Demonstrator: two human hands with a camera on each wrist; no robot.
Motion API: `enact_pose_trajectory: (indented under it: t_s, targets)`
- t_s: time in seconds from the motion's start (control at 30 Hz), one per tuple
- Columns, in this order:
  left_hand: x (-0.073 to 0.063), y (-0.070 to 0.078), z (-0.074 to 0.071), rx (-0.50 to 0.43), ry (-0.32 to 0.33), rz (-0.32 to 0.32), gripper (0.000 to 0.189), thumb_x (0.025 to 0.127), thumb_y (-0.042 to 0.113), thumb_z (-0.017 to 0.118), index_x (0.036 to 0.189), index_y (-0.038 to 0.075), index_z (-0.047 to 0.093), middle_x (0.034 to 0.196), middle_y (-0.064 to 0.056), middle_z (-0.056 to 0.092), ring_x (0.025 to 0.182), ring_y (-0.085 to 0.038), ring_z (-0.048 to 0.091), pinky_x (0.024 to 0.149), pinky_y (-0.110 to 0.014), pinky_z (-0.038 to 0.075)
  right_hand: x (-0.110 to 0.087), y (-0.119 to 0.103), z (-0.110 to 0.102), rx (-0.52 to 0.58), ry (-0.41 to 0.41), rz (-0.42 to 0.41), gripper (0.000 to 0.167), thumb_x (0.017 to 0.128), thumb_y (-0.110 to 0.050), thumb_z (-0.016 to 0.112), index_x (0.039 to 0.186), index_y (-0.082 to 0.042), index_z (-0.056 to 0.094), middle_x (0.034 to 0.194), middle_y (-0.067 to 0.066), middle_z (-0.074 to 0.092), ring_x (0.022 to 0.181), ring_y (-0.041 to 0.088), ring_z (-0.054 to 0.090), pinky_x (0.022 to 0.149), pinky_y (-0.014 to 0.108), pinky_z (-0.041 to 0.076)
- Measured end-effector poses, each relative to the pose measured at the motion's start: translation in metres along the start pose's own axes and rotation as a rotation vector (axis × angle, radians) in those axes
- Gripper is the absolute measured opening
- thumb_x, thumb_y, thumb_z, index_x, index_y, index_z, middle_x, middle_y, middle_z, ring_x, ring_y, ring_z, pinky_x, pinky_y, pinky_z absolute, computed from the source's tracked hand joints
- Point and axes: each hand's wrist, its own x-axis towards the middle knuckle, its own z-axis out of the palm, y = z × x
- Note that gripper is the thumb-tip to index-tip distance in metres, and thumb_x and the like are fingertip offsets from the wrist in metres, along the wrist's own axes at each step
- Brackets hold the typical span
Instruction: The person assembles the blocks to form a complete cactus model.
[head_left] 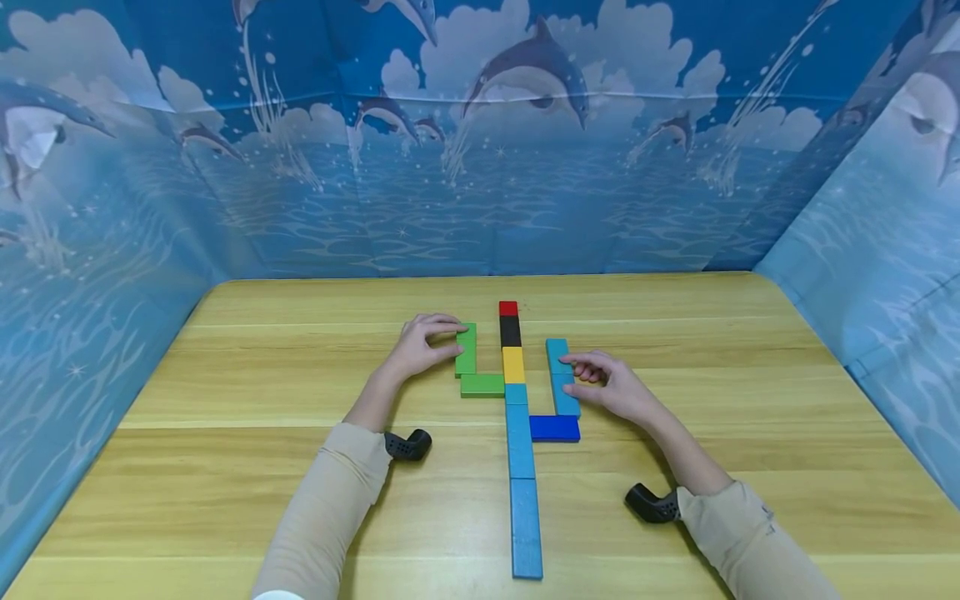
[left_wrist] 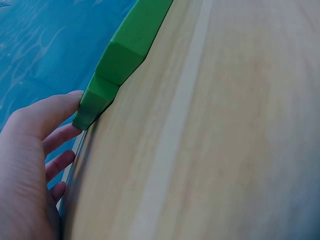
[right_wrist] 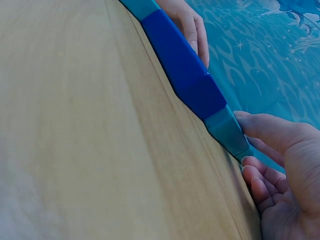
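Note:
My left hand (head_left: pixel 425 343) touches the left side of an upright-running green block (head_left: pixel 467 354) with thumb and index finger. Below that block lies a crosswise green block (head_left: pixel 482 386), its right end at the central column. On the other side, my right hand (head_left: pixel 613 387) rests thumb and index fingertips along the right edge of two light blue blocks (head_left: pixel 561 367) set end to end; its other fingers bend inward. A dark blue block (head_left: pixel 555 428) lies crosswise below them. In the right wrist view, part of the left hand (right_wrist: pixel 187 25) shows behind the blocks.
A straight column runs down the table (head_left: pixel 225 483): a red block (head_left: pixel 508 308), a black block (head_left: pixel 510 331), a yellow block (head_left: pixel 513 365), then several light blue blocks (head_left: pixel 519 442). A dolphin-print curtain (head_left: pixel 495 208) stands behind the table and along both sides.

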Motion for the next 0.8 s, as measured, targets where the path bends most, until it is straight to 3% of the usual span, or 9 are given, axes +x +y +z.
enact_pose_trajectory:
  t_s: [0.13,0.27,0.37,0.47,0.57,0.67,0.8]
  targets:
    - [0.0,-0.001,-0.001,-0.016,0.001,0.002,0.037,0.083,0.024,0.067,0.118,0.011,0.063,0.125,-0.008,0.054,0.122,-0.029,0.038,0.105,-0.052,0.013,0.001,0.0,0.0,0.004,-0.001,0.001,0.043,0.083,-0.018,0.068,0.122,-0.004,0.056,0.096,0.012,0.049,0.084,0.024,0.042,0.07,0.023,0.037]
    - [0.0,-0.001,-0.001,-0.15,0.067,0.014,0.038,0.083,0.019,0.068,0.118,0.007,0.062,0.124,-0.01,0.053,0.12,-0.028,0.041,0.105,-0.05,0.02,0.001,0.0,0.0,0.01,-0.004,-0.003,0.043,0.083,-0.017,0.068,0.122,-0.004,0.056,0.096,0.012,0.049,0.084,0.024,0.042,0.07,0.023,0.036]
    - [-0.006,0.015,-0.01,-0.276,0.131,-0.007,0.039,0.083,0.012,0.068,0.118,-0.001,0.059,0.124,-0.016,0.052,0.119,-0.032,0.042,0.101,-0.051,0.027,0.002,-0.001,0.0,0.018,-0.009,-0.014,0.043,0.083,-0.017,0.068,0.123,-0.003,0.055,0.096,0.013,0.05,0.084,0.024,0.042,0.07,0.023,0.037]
    - [-0.011,0.029,-0.022,-0.312,0.19,-0.044,0.038,0.083,0.009,0.067,0.118,-0.005,0.058,0.124,-0.019,0.051,0.118,-0.035,0.043,0.099,-0.055,0.029,0.002,0.0,0.0,0.039,-0.006,-0.015,0.043,0.084,-0.016,0.066,0.124,-0.004,0.055,0.096,0.012,0.05,0.084,0.023,0.043,0.07,0.023,0.038]
    - [-0.012,0.026,-0.03,-0.271,0.247,-0.062,0.038,0.083,0.011,0.067,0.118,-0.002,0.058,0.124,-0.017,0.052,0.117,-0.034,0.043,0.098,-0.057,0.028,0.002,0.001,-0.003,0.085,-0.002,0.006,0.044,0.085,-0.017,0.065,0.125,-0.004,0.053,0.097,0.013,0.05,0.083,0.02,0.045,0.07,0.021,0.04]
    - [-0.016,0.021,-0.042,-0.155,0.294,-0.067,0.04,0.082,0.017,0.068,0.118,0.003,0.059,0.124,-0.013,0.053,0.119,-0.032,0.042,0.103,-0.056,0.02,0.002,-0.003,-0.01,0.125,-0.034,0.026,0.048,0.087,-0.017,0.063,0.13,-0.003,0.047,0.101,0.015,0.05,0.085,0.02,0.046,0.071,0.022,0.041]
    - [-0.031,0.029,-0.067,0.049,0.336,-0.106,0.042,0.082,0.025,0.068,0.12,0.009,0.059,0.126,-0.013,0.052,0.123,-0.034,0.037,0.104,-0.057,0.011,0.005,-0.017,-0.034,-0.021,-0.037,-0.048,0.055,0.086,-0.013,0.063,0.135,-0.002,0.04,0.11,0.019,0.049,0.095,0.027,0.046,0.079,0.035,0.041]
